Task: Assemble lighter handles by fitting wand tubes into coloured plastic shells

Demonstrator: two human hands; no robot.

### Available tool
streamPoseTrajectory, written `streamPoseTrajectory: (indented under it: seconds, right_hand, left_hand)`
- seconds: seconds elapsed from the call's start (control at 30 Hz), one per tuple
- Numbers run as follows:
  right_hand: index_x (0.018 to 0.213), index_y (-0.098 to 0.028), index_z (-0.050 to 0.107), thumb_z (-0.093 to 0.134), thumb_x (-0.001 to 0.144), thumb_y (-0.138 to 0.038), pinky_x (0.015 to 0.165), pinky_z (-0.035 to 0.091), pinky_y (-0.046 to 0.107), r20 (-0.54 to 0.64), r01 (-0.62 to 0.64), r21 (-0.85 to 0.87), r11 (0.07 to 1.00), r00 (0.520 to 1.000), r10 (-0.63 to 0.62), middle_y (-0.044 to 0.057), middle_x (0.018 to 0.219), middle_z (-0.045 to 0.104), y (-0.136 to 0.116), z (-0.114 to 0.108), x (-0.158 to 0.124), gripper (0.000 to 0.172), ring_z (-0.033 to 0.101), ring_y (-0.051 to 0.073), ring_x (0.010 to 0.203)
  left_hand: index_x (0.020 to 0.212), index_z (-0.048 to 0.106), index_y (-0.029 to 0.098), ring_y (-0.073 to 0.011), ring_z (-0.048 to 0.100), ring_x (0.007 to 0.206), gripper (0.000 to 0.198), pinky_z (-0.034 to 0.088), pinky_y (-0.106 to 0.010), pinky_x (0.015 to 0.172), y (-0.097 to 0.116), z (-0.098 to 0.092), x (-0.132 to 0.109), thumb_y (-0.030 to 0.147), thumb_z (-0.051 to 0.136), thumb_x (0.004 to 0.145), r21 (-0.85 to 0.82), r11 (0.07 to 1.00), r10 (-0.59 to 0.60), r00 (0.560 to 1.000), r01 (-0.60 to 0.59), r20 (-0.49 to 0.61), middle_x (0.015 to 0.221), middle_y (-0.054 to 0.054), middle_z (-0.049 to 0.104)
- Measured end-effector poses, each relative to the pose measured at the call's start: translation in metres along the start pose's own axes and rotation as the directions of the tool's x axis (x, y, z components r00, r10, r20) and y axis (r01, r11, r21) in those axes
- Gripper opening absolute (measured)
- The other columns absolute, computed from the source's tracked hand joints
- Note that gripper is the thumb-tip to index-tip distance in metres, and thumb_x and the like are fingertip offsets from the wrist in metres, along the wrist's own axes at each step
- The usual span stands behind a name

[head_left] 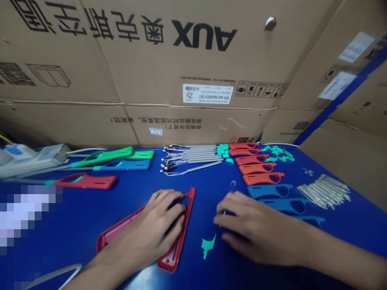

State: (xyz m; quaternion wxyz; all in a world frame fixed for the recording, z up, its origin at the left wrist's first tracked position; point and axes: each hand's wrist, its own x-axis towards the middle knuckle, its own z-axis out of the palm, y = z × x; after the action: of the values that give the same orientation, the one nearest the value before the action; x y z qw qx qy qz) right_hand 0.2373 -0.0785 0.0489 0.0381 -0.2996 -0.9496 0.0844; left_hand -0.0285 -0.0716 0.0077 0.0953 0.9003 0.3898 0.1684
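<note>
My left hand is closed over a red lighter shell half, its fingers curled at the handle opening. A second red shell half lies open side up, partly under the same hand and wrist. My right hand pinches a narrow clear plastic tube; its upper end sticks out beyond the fingers, and the rest is mostly hidden. On the blue table between the hands lies a small green trigger piece, touched by neither.
Long-nosed lighters, such as a red one, lie at left near a power strip. Grey rods with wires, orange shells, blue shells, green triggers and clear tubes lie behind and right. Cardboard walls the back.
</note>
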Motion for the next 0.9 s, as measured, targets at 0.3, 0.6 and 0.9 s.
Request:
streamPoseTrajectory:
  seconds: [0.3, 0.6, 0.9]
  right_hand:
    - [0.097, -0.018, 0.065, 0.047, 0.096, -0.031, 0.09, 0.048, 0.034, -0.102, -0.104, 0.0, 0.995, 0.989, 0.103, 0.008, 0.095, 0.067, 0.004, 0.0, 0.012, 0.022, 0.061, 0.021, 0.091]
    - [0.104, -0.014, 0.062, 0.057, 0.093, -0.03, 0.075, 0.054, 0.037, -0.42, -0.909, 0.046, 0.415, 0.359, 0.833, 0.007, 0.101, 0.065, 0.191, -0.039, -0.061, 0.02, 0.064, 0.019, 0.085]
    - [0.084, -0.015, 0.067, 0.046, 0.092, -0.029, 0.07, 0.048, 0.036, -0.512, -0.807, 0.037, 0.589, 0.49, 0.705, 0.018, 0.086, 0.069, 0.161, -0.042, -0.053, 0.026, 0.065, 0.027, 0.081]
  left_hand:
    - [0.115, 0.06, 0.024, -0.0295, 0.048, 0.127, 0.028, 0.044, -0.054, 0.104, -0.006, 0.007, -0.008, 0.021, 0.039, 0.096, 0.048, 0.999, 0.021, 0.998, -0.023, 0.051, 0.133, -0.009, 0.054]
    - [0.127, 0.057, 0.025, -0.0312, 0.035, 0.14, 0.035, 0.045, -0.054, 0.105, 0.003, 0.006, -0.012, 0.031, 0.041, 0.096, 0.032, 0.999, 0.006, 0.998, -0.008, 0.068, 0.147, -0.006, 0.046]
    - [0.112, 0.057, 0.018, -0.0302, 0.053, 0.114, 0.034, 0.048, -0.052, 0.093, 0.006, -0.02, -0.001, 0.012, 0.041, 0.082, 0.068, 0.992, -0.104, 0.993, 0.107, -0.049, 0.117, -0.01, 0.063]
